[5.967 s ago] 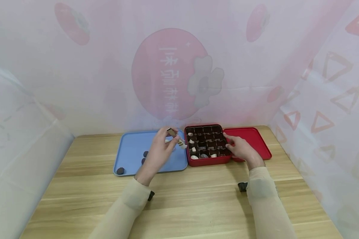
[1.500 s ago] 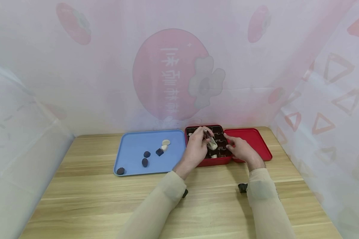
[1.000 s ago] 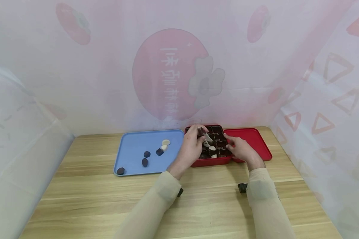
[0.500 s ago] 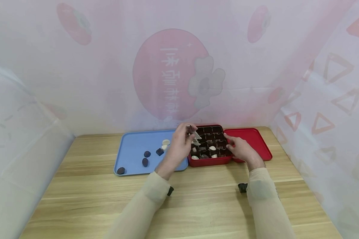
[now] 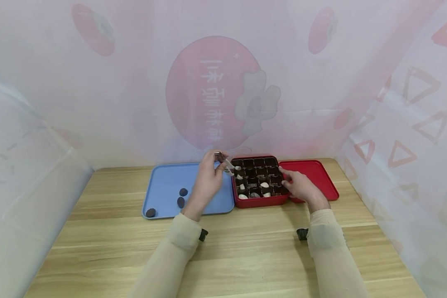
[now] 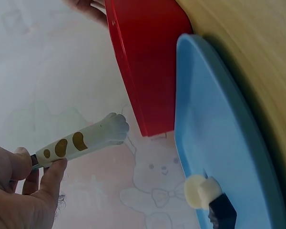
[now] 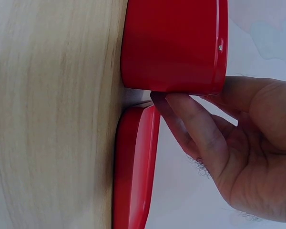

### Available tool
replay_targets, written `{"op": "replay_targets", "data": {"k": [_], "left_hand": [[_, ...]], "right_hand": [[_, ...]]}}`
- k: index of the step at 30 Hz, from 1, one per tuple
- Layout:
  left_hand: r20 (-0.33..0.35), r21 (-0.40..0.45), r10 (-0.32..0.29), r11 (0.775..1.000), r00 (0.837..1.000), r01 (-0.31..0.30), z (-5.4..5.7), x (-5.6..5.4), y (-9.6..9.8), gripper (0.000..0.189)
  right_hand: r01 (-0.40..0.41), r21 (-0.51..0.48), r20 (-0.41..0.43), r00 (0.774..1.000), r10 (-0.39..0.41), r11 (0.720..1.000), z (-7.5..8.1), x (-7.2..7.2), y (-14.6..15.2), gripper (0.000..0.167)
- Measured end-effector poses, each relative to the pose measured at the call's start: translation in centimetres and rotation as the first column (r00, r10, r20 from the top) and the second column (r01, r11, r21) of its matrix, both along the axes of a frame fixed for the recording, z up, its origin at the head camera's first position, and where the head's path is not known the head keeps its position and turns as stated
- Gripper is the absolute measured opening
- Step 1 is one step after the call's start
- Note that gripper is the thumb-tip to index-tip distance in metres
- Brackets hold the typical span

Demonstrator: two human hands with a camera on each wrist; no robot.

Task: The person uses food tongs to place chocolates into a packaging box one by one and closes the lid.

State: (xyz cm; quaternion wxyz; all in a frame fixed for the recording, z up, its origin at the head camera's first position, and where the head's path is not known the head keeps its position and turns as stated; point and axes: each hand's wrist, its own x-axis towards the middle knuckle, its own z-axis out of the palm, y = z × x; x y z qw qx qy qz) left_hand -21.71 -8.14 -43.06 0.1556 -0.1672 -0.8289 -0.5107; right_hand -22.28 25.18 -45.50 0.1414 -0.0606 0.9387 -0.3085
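The white, paw-tipped tongs (image 6: pixel 81 143) hang above the blue tray's (image 5: pixel 164 178) right edge, just beside the red box (image 5: pixel 261 202); your left hand (image 5: pixel 207 180) pinches them. Your right hand (image 5: pixel 301 185) rests relaxed fingers against the box's side.

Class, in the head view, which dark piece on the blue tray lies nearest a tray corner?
The lone dark piece at the near left corner of the blue tray, close to its rim; the other dark pieces lie farther in.

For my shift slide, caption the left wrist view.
Left hand pinching cat-paw tongs near a red box and blue tray, two cream chocolates and one dark piece visible.
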Motion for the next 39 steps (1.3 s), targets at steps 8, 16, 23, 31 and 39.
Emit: {"op": "replay_targets", "data": {"k": [8,16,23,31,39], "left_hand": [[0.004,-0.010,0.066,0.998,0.998,-0.066,-0.7,-1.1,-2.0,0.021],[0.002,0.010,0.123,0.992,0.992,-0.123,-1.9,-2.1,-3.5,0.020],[0.046,-0.006,0.181,0.983,0.982,-0.181,-2.5,-2.3,-4.5,0.014],[0.106,-0.029,0.206,0.979,0.973,-0.204,-3.1,-2.5,-4.9,0.012],[0.148,-0.086,0.234,0.971,0.961,-0.223,-3.5,-2.8,-5.4,0.015]], "right_hand": [[0.006,-0.005,0.004,1.000,-0.006,1.000,-0.2,0.0,-0.1,0.071],[0.012,-0.013,0.006,1.000,-0.012,1.000,0.0,0.0,-0.1,0.071],[0.015,-0.030,0.013,1.000,-0.014,0.999,-0.1,0.1,-0.2,0.071],[0.014,-0.030,0.009,1.000,-0.014,0.999,-0.2,0.2,-0.2,0.071],[0.021,-0.034,0.022,1.000,-0.020,0.999,-0.3,0.1,-0.2,0.071]]}}
